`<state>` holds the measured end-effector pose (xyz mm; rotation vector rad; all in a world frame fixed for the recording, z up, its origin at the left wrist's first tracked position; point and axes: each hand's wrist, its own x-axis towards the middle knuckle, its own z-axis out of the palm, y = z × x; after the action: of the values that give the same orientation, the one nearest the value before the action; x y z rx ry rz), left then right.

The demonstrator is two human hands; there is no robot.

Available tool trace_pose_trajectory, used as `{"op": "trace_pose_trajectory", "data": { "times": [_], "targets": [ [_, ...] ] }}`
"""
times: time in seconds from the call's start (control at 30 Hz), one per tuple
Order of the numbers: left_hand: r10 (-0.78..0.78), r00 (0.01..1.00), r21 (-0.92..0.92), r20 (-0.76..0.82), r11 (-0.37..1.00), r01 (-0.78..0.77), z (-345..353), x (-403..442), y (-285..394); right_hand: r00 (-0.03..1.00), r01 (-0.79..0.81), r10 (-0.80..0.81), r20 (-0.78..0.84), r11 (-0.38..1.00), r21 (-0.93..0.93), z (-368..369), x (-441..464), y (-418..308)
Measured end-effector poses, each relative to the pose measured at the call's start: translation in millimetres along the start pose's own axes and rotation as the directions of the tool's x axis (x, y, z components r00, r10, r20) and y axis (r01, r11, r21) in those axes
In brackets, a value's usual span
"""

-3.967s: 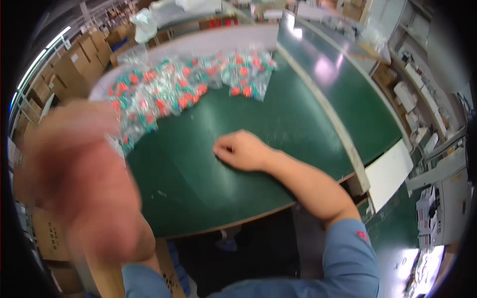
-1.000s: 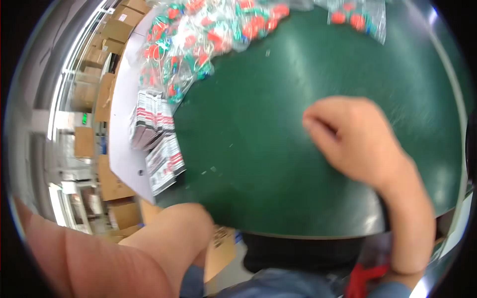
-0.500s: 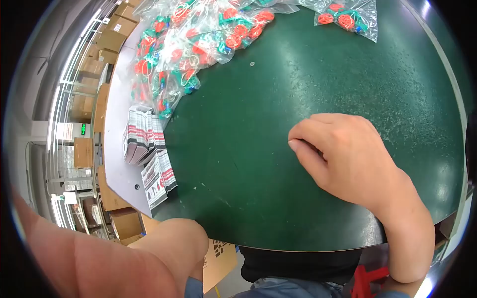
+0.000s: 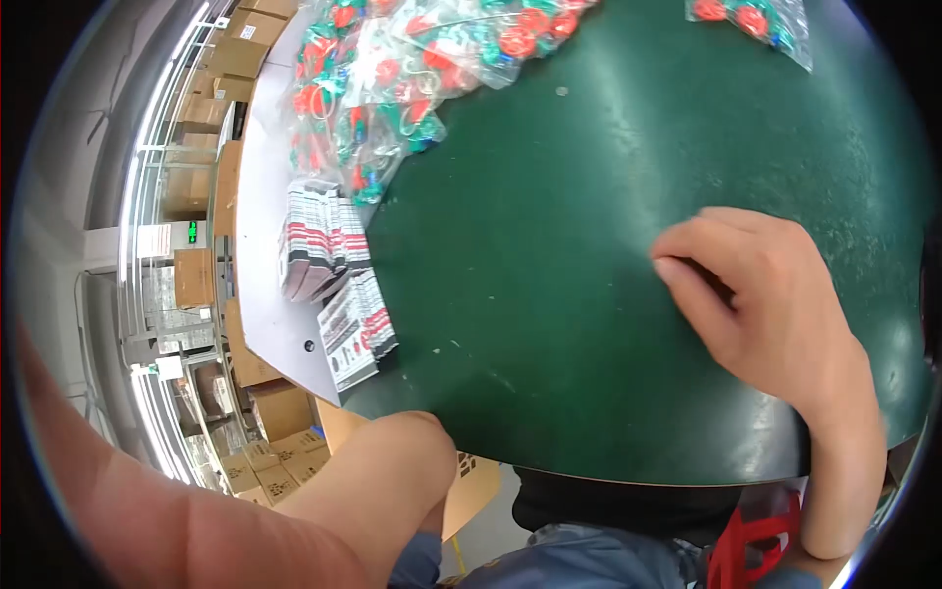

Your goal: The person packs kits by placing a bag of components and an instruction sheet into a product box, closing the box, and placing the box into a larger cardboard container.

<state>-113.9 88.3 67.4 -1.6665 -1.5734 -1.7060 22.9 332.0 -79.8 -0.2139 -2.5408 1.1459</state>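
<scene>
My right hand (image 4: 770, 294) rests on or just over the green tabletop (image 4: 530, 294). Its fingers curl in and the thumb tip meets the index finger; nothing shows between them. My left hand (image 4: 196, 530) looms very close to the camera at the lower left, its fingers out of view. The bent left arm reaches the table's near edge. Left of centre stand stacks of folded printed leaflets (image 4: 329, 236), with more leaflets (image 4: 358, 329) slumped nearer me. Behind them lies a heap of clear bags (image 4: 412, 74) holding red and green plastic parts.
One separate clear bag (image 4: 756, 22) of red and green parts lies at the far right. A white board (image 4: 270, 196) borders the table on the left. Beyond it are shelves with cardboard boxes (image 4: 196, 280). A red plastic frame (image 4: 751, 540) sits below the near edge.
The whole view has shifted, so the table, leaflets and bags appear further right and higher. My right hand appears further right, its fingers still curled.
</scene>
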Motion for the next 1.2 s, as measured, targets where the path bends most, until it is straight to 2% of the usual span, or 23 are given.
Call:
{"op": "trace_pose_trajectory", "data": {
  "times": [0.2,0.37,0.47,0.63,0.83,0.97,1.03,1.13,1.2],
  "targets": [
    [0.009,0.999,-0.032,-0.034,0.999,-0.01,3.6,-3.3,-18.1,0.999,0.021,-0.019,0.032,0.999,-0.045,-5.0,5.5,2.0],
    [0.043,0.998,-0.062,-0.041,0.997,-0.046,7.4,-7.9,-35.5,0.996,0.078,-0.08,-0.039,0.996,-0.05,-2.7,7.0,4.8],
    [0.05,0.998,-0.072,-0.045,0.996,-0.053,8.4,-8.5,-39.2,0.999,0.035,-0.035,0.01,0.999,-0.035,-3.5,4.6,2.2],
    [0.07,0.996,-0.057,-0.056,0.996,-0.073,8.4,-11.9,-25.5,0.999,0.028,-0.027,0.035,0.999,-0.028,-5.7,2.4,2.2],
    [0.077,0.996,-0.004,-0.037,0.997,-0.077,9.9,-15.8,16.3,0.994,0.103,-0.104,-0.036,0.994,-0.043,-1.1,4.6,7.5],
    [0.047,0.998,0.004,-0.047,0.999,-0.047,12.5,-12.2,15.2,0.998,0.063,-0.064,-0.013,0.995,-0.082,-4.7,4.6,3.9],
    [0.012,1.0,0.024,-0.02,1.0,-0.012,16.1,-7.0,18.4,0.999,0.051,-0.051,-0.003,0.999,-0.001,-0.6,5.3,2.4],
    [-0.03,0.998,0.046,0.052,0.999,0.027,25.7,5.0,16.6,0.995,-0.002,0.006,-0.097,0.999,0.046,13.9,3.5,0.4],
    [-0.021,0.998,0.03,0.055,0.999,0.02,25.4,5.6,12.0,0.997,0.004,-0.003,-0.075,1.0,0.003,11.0,3.9,-0.8]
  ]
}}
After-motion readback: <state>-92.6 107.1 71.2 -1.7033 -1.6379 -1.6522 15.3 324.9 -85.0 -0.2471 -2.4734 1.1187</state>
